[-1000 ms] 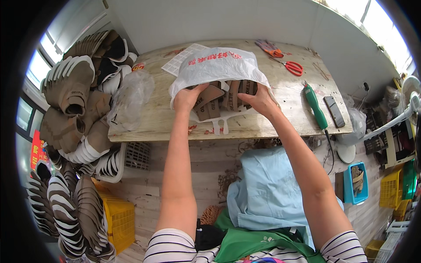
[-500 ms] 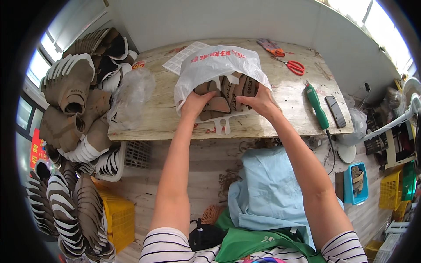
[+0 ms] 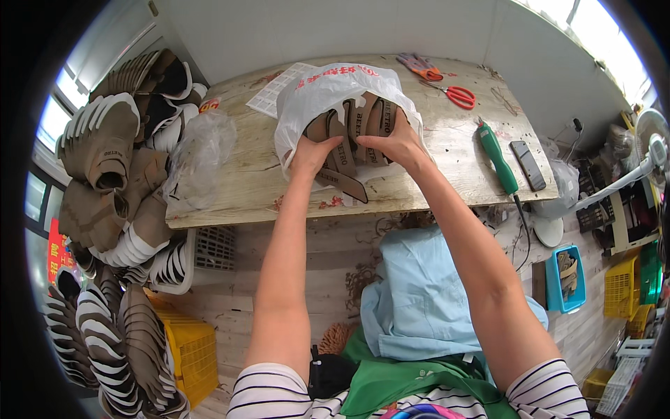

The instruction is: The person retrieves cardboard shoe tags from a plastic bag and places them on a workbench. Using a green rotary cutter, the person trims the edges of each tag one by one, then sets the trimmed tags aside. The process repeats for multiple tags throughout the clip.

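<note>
A white plastic bag [image 3: 345, 78] with red print lies on the table, its mouth toward me. Inside its mouth sits a bundle of brown straps [image 3: 363, 129] with dark edges and dark lettering. One loose strap end [image 3: 344, 183] hangs out over the tabletop. My left hand [image 3: 314, 155] grips the bundle's left side, thumb on top. On the right side my right hand [image 3: 399, 143] grips it too, thumb lying across the straps. The other fingers of both hands are mostly hidden behind the straps and bag.
On the wooden table [image 3: 447, 188] are red-handled scissors [image 3: 460, 96], a glove [image 3: 421, 67], a green corded tool [image 3: 497, 159], a phone [image 3: 528, 166] and a clear bag [image 3: 202, 157]. Stacked brown shoe uppers [image 3: 105, 150] stand left. Light-blue cloth [image 3: 419, 293] lies below the table edge.
The straps stand more upright in the bag's mouth, and a strap end now sticks out toward me. The bag's white handle loops no longer hang over the table edge. The view has shifted slightly.
</note>
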`<state>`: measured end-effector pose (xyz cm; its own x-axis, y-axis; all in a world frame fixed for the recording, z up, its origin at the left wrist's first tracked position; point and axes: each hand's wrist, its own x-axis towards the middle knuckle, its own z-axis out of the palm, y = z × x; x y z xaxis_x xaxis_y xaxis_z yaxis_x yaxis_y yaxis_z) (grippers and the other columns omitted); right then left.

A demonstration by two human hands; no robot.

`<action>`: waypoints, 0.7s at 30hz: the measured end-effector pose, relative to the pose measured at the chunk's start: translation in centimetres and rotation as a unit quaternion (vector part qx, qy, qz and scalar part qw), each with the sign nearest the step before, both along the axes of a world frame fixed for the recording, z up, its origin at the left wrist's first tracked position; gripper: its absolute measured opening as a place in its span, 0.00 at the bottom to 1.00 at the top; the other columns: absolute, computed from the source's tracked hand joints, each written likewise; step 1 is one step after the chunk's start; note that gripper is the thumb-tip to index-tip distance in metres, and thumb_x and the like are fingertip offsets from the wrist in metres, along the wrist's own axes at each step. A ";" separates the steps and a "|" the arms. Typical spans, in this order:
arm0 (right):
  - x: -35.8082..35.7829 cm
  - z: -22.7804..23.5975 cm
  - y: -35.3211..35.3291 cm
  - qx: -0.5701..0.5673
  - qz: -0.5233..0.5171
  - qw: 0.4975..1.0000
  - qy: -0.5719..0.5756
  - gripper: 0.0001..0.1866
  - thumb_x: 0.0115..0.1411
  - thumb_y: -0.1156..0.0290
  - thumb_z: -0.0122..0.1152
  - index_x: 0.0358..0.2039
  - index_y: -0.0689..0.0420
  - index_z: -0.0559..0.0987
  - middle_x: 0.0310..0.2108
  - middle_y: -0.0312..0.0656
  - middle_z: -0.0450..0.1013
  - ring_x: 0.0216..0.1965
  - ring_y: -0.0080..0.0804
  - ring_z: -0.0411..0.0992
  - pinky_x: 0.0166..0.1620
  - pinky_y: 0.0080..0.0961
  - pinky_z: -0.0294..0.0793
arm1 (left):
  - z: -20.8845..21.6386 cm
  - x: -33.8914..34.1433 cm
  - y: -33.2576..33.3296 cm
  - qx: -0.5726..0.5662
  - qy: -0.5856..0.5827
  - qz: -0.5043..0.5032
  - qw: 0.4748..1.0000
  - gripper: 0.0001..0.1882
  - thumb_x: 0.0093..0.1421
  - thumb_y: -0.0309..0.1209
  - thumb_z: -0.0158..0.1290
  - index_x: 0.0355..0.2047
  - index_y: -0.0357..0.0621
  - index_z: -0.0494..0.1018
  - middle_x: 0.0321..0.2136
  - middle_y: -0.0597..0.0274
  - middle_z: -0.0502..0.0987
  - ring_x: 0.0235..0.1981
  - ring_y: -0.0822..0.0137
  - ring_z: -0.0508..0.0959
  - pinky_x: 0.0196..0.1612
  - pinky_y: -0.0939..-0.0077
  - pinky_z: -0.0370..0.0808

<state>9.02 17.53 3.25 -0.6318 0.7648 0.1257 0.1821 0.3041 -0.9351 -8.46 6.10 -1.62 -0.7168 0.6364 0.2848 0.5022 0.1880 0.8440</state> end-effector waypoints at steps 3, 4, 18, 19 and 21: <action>1.1 -0.7 0.2 0.076 0.009 0.995 -0.060 0.50 0.42 0.60 0.76 0.62 0.67 0.61 0.55 0.54 0.69 0.58 0.44 0.67 0.61 0.36 0.65 | 3.2 1.7 -2.7 -0.089 0.027 0.024 0.995 0.38 0.46 0.38 0.68 0.55 0.33 0.68 0.48 0.48 0.76 0.50 0.51 0.75 0.55 0.63 0.70; 1.4 -0.8 0.5 0.094 0.010 0.993 -0.076 0.49 0.43 0.61 0.75 0.61 0.67 0.61 0.55 0.54 0.69 0.57 0.44 0.67 0.61 0.36 0.66 | 4.2 2.6 -3.7 -0.111 0.045 0.041 0.992 0.37 0.47 0.38 0.67 0.55 0.33 0.67 0.48 0.47 0.76 0.51 0.50 0.75 0.56 0.62 0.70; 1.8 -1.6 0.8 0.082 -0.001 0.995 -0.056 0.37 0.46 0.69 0.71 0.56 0.69 0.67 0.50 0.54 0.73 0.52 0.41 0.72 0.55 0.35 0.71 | 1.1 4.6 -8.9 -0.146 0.423 -0.219 0.867 0.08 0.45 0.17 0.58 0.28 0.38 0.79 0.60 0.45 0.63 0.65 0.48 0.60 0.58 0.55 0.69; 1.8 -1.5 0.8 0.085 -0.002 0.995 -0.055 0.37 0.46 0.70 0.71 0.55 0.69 0.68 0.50 0.54 0.73 0.51 0.41 0.72 0.55 0.35 0.71 | 0.9 4.4 -8.8 -0.121 0.410 -0.230 0.874 0.06 0.47 0.18 0.57 0.28 0.36 0.77 0.59 0.44 0.65 0.63 0.47 0.63 0.56 0.57 0.70; 1.7 -1.4 0.6 0.103 -0.013 0.992 -0.067 0.35 0.46 0.69 0.70 0.54 0.69 0.69 0.48 0.55 0.74 0.50 0.43 0.73 0.54 0.36 0.71 | 0.5 4.1 -8.5 -0.053 0.305 -0.221 0.925 0.03 0.51 0.20 0.55 0.28 0.34 0.75 0.55 0.45 0.68 0.59 0.47 0.66 0.52 0.60 0.72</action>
<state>10.75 18.15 1.89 -0.6337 0.7482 0.1964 0.3114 0.4791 -0.8206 -4.36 -2.44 -1.10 -0.1073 0.8762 0.4698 0.9263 -0.0835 0.3675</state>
